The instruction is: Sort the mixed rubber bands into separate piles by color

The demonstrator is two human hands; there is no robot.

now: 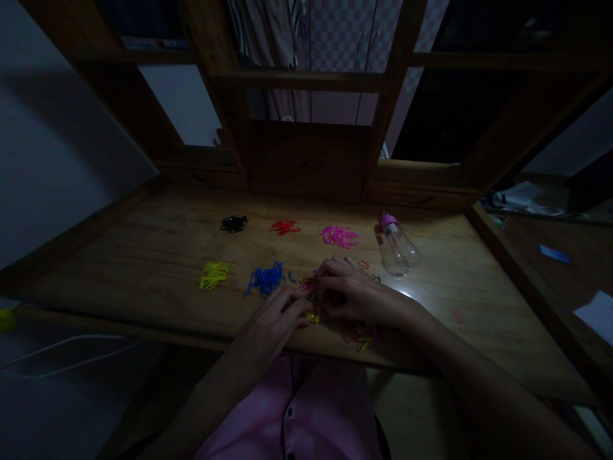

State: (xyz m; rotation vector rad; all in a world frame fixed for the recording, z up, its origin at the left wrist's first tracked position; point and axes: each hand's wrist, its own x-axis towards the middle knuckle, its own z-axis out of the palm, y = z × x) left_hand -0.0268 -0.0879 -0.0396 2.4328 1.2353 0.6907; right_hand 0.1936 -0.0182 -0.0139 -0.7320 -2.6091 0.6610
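Note:
Both my hands rest on a wooden desk, close together over a loose mix of small coloured rubber bands. My left hand has its fingers curled down, pinching at bands near a yellow one. My right hand is curled too, its fingertips meeting the left hand's. What each pinch holds is too small and dark to name. Sorted heaps lie beyond: yellow, blue, black, red and pink.
A clear plastic bottle with a pink cap lies on its side right of the pink heap. Wooden shelf frames rise at the desk's back. A raised rim bounds the right side. White cord hangs at lower left.

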